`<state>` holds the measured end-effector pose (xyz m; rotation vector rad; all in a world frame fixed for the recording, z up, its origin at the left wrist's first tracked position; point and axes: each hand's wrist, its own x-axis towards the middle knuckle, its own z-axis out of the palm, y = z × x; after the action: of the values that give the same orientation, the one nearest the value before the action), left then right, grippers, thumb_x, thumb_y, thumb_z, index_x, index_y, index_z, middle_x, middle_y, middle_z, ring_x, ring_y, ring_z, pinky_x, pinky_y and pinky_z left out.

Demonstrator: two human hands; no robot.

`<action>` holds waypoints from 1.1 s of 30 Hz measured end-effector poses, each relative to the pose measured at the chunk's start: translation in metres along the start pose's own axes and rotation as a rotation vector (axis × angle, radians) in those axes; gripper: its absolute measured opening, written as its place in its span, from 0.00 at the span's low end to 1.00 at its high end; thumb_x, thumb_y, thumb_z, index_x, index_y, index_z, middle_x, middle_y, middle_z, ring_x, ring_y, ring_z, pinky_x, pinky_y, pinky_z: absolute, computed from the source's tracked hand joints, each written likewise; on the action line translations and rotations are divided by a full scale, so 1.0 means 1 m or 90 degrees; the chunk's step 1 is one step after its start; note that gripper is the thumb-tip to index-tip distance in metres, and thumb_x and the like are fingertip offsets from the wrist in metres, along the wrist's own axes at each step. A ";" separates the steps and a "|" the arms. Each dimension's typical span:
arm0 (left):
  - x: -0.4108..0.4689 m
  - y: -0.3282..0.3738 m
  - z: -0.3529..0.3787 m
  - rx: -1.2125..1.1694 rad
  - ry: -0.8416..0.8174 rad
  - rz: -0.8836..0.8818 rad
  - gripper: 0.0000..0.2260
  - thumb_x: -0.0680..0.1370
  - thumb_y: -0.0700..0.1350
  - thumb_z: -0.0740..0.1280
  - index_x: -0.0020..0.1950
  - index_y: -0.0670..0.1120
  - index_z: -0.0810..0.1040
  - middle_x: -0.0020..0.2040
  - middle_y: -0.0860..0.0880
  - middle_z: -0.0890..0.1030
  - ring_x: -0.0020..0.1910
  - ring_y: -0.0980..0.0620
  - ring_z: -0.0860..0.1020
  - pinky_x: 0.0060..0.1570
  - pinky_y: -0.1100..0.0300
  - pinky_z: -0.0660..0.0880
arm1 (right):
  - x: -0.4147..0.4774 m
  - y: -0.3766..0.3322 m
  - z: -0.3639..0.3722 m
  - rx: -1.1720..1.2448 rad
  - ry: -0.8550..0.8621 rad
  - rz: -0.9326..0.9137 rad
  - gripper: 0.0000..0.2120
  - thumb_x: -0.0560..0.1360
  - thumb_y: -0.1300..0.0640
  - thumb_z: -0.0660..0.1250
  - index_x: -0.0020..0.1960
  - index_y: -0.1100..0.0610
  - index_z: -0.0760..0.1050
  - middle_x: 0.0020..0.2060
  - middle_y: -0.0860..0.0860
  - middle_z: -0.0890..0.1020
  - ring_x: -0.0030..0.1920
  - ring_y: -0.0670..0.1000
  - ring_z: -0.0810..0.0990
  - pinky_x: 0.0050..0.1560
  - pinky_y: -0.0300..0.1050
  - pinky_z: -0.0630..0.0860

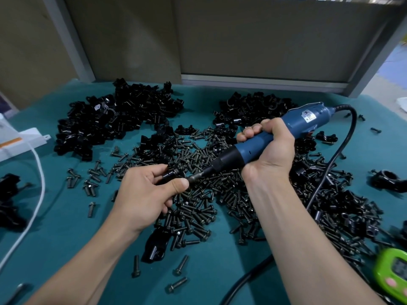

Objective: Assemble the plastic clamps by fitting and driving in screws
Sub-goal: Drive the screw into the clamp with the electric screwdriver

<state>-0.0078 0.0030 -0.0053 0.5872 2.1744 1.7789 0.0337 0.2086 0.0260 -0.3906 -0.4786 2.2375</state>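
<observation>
Many dark screws in one screw heap [198, 201] on teal cloth [66, 227]. Far left of the heap, a white cable [42, 172]. Behind its left side, a pile of black clamp parts [105, 124]. Over the heap's middle, left hand [143, 192], thumb and curled fingers pinching a black clamp [174, 173]. Against the clamp, the bit of a blue screwdriver [286, 130], fisted tight in the right hand [273, 148]. Right of the heap, a green timer [392, 271].
</observation>
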 end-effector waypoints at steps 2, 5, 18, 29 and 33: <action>0.001 0.000 0.000 -0.017 -0.011 -0.011 0.19 0.72 0.45 0.78 0.33 0.70 0.83 0.34 0.42 0.85 0.23 0.58 0.74 0.22 0.64 0.73 | -0.001 -0.001 0.001 0.006 -0.015 0.000 0.10 0.73 0.69 0.59 0.36 0.57 0.67 0.29 0.52 0.71 0.27 0.50 0.71 0.30 0.42 0.72; 0.003 -0.002 -0.001 -0.047 -0.046 -0.040 0.09 0.74 0.45 0.76 0.39 0.60 0.88 0.39 0.43 0.87 0.23 0.57 0.75 0.21 0.64 0.73 | -0.003 -0.003 0.003 0.007 -0.055 -0.002 0.10 0.74 0.69 0.58 0.38 0.57 0.69 0.29 0.51 0.71 0.27 0.50 0.71 0.31 0.41 0.72; 0.012 0.002 -0.013 -0.150 -0.232 -0.247 0.23 0.69 0.54 0.72 0.54 0.36 0.82 0.44 0.37 0.86 0.27 0.55 0.75 0.23 0.65 0.70 | -0.005 -0.020 0.005 -0.021 -0.143 0.056 0.07 0.65 0.66 0.63 0.43 0.59 0.73 0.31 0.52 0.72 0.29 0.51 0.71 0.35 0.43 0.73; 0.008 -0.002 -0.006 -0.212 -0.138 -0.207 0.14 0.84 0.55 0.61 0.53 0.46 0.78 0.46 0.38 0.86 0.28 0.53 0.69 0.37 0.56 0.65 | 0.013 -0.041 -0.009 -0.126 0.229 0.114 0.21 0.77 0.60 0.65 0.69 0.58 0.67 0.60 0.59 0.76 0.58 0.61 0.80 0.59 0.63 0.79; 0.008 -0.001 -0.006 -0.252 -0.167 -0.189 0.12 0.85 0.48 0.61 0.59 0.41 0.78 0.50 0.38 0.87 0.32 0.53 0.76 0.27 0.63 0.68 | 0.011 -0.043 -0.002 -0.285 0.243 0.152 0.26 0.75 0.68 0.55 0.72 0.60 0.58 0.71 0.64 0.65 0.67 0.65 0.71 0.66 0.70 0.69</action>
<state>-0.0175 0.0011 -0.0047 0.3565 1.5841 1.7840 0.0556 0.2434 0.0423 -1.1351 -0.7554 2.1915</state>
